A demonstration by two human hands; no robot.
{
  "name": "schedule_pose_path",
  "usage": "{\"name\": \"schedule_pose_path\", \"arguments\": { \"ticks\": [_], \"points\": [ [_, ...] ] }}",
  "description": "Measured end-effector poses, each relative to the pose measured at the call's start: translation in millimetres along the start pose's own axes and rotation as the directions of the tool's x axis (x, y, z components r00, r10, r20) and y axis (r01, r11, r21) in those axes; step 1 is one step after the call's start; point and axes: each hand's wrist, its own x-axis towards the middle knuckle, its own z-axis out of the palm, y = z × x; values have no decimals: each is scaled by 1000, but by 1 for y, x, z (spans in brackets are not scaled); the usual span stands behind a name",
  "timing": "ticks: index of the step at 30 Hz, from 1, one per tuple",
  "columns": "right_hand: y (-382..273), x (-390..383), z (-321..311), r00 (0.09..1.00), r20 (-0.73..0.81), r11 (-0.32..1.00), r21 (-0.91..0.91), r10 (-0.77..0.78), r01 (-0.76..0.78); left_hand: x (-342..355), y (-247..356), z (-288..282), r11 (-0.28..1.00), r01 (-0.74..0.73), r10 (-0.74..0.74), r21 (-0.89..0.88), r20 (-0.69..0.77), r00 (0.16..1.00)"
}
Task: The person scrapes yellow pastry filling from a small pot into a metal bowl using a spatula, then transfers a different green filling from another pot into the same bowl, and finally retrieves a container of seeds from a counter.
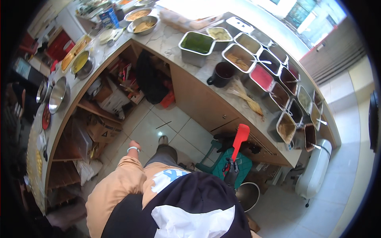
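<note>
My right hand (231, 169), in a black glove, is closed round the lower end of a red spatula (240, 137). The spatula's broad head points up and away from me, beside the edge of the counter. My left hand (134, 144), with a pale band at the wrist, hangs low over the tiled floor. It touches nothing that I can see, and its fingers are too small and turned away to make out. Below the spatula stands a green plastic stool (244, 166). A round metal pot (254, 193) is close by my right hand.
On the counter (202, 73) ahead and right stand several metal tubs of food (238, 59), a dark mug (223, 74) and a plastic bag (248, 99). A white cylinder (315, 168) stands right. Left are open shelves (63, 148) and a counter with metal bowls (59, 95).
</note>
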Motion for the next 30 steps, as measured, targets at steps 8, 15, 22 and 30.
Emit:
{"name": "schedule_pose_path", "arguments": {
  "ticks": [8, 15, 22, 30],
  "points": [
    [13, 44, 145, 937, 320, 969, -238, 138, -62, 3, -39, 7, 870, 284, -306, -403, 12, 952],
    [25, 59, 286, 855, 417, 909, -393, 309, -137, 79, -11, -17, 877, 84, -49, -473, 86, 995],
    [33, 77, 347, 869, 373, 901, -403, 324, -163, 208, 74, -15, 756, -1, 118, -655, 134, 984],
    [39, 62, 327, 944, 31, 837, -473, 328, -275, 273, 306, -15, 407, -889, 877, -210, -183, 445]
  ]
}}
